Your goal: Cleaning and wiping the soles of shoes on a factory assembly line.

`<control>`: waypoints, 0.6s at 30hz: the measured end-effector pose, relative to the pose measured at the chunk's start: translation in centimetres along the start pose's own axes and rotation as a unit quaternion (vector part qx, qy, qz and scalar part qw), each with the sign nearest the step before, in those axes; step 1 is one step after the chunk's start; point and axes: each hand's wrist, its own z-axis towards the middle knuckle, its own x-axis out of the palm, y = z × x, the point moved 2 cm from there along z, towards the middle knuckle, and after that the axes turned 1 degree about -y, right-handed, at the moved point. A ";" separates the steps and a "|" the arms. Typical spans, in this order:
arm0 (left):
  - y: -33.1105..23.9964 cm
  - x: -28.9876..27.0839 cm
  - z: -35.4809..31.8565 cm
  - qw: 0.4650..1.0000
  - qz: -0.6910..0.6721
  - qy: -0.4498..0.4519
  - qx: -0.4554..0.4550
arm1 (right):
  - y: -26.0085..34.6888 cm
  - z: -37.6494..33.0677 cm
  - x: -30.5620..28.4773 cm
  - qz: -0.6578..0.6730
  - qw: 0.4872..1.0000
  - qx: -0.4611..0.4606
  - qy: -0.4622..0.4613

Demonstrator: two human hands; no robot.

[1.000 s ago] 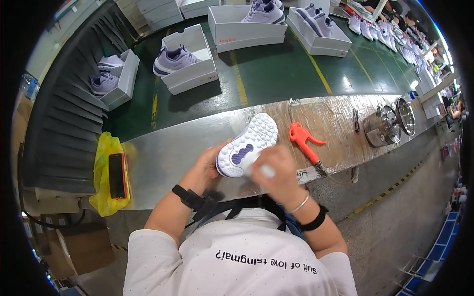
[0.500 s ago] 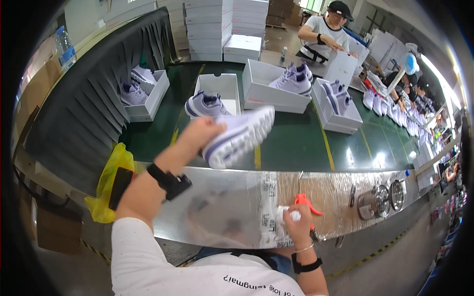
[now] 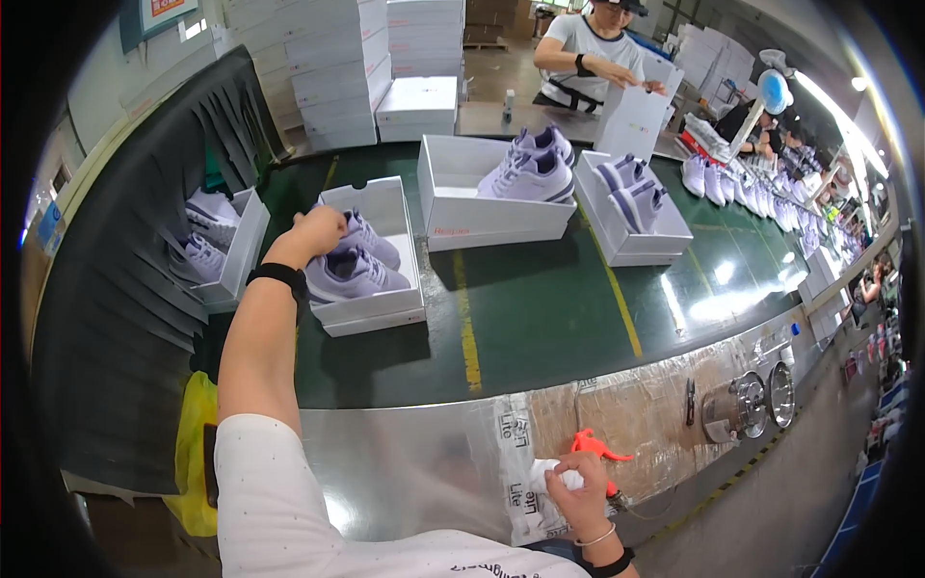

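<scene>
My left hand reaches far out and closes on the heel end of a pale lilac sneaker in an open white shoebox. Beside it, nearer to me, a matching sneaker lies in the same box. My fingertips are partly hidden behind the shoe. Low over the wrapped bench edge, my right hand is closed round a crumpled white wad, perhaps cloth or tissue. Just behind that hand lies an orange-red trigger-handled tool.
More shoeboxes with sneakers stand on the green belt: one at left, one in the middle, one at right. A metal pot sits on the bench. Across the belt, a person handles a white box.
My left hand has carried the sneaker forward and left, from mid-air into the shoebox beside its mate. My right hand stays low, still holding the white wad. The view has shifted.
</scene>
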 end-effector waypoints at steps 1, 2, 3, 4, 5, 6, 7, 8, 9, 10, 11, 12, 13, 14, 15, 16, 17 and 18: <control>-1.1 0.1 0.0 0.997 -0.041 0.062 -0.029 | 0.0 0.3 0.0 0.000 1.000 0.008 0.002; -2.6 -0.1 0.0 1.000 0.014 0.024 0.000 | 0.0 0.7 0.0 0.007 1.000 0.017 -0.002; -5.0 -0.8 -0.6 0.997 0.068 -0.016 0.029 | -0.1 1.0 -0.1 0.016 1.000 0.024 -0.008; -7.0 -0.7 -1.9 0.991 0.043 -0.087 0.092 | -0.2 1.2 0.0 0.020 0.999 0.028 -0.005; -9.3 0.3 -3.5 0.974 0.012 -0.158 0.161 | -0.5 1.4 0.1 0.023 0.999 0.030 -0.003; -11.4 2.0 -5.3 0.953 -0.023 -0.177 0.244 | -0.6 1.5 0.4 0.029 0.999 0.030 -0.001; -12.7 4.2 -6.8 0.923 -0.060 -0.194 0.328 | -0.4 1.7 0.7 0.031 0.999 0.034 -0.006; -12.0 6.3 -7.7 0.923 -0.055 -0.191 0.330 | 0.0 2.0 1.2 0.041 0.999 0.031 0.007; -10.7 8.8 -8.1 0.931 0.040 -0.165 0.323 | 0.2 2.3 1.5 0.049 0.998 0.027 0.020; -9.3 10.7 -8.0 0.930 0.134 -0.138 0.313 | 0.3 2.5 1.6 0.051 0.998 0.028 0.015; -8.1 11.8 -7.7 0.923 0.148 -0.154 0.320 | 0.3 2.6 1.5 0.050 0.998 0.018 0.015; -7.0 12.3 -7.2 0.915 0.163 -0.171 0.327 | 0.3 2.6 1.3 0.050 0.999 0.007 0.015; -6.5 11.9 -6.7 0.919 0.184 -0.144 0.317 | -0.1 2.3 0.8 0.045 0.999 0.012 0.004; -6.0 11.4 -6.2 0.922 0.206 -0.117 0.308 | -0.9 2.0 0.1 0.039 0.999 0.019 -0.030; -4.8 11.5 -5.8 0.918 0.209 -0.123 0.314 | -1.6 2.1 -0.8 0.037 0.997 0.020 -0.064; -3.3 12.1 -5.4 0.911 0.227 -0.141 0.312 | -2.3 2.2 -1.6 0.039 0.996 0.021 -0.075; -2.8 12.3 -4.7 0.904 0.245 -0.157 0.313 | -3.0 2.1 -2.5 0.019 0.994 0.049 -0.101; -4.3 11.0 -4.1 0.898 0.246 -0.159 0.329 | -3.7 1.7 -3.6 -0.004 0.988 0.083 -0.129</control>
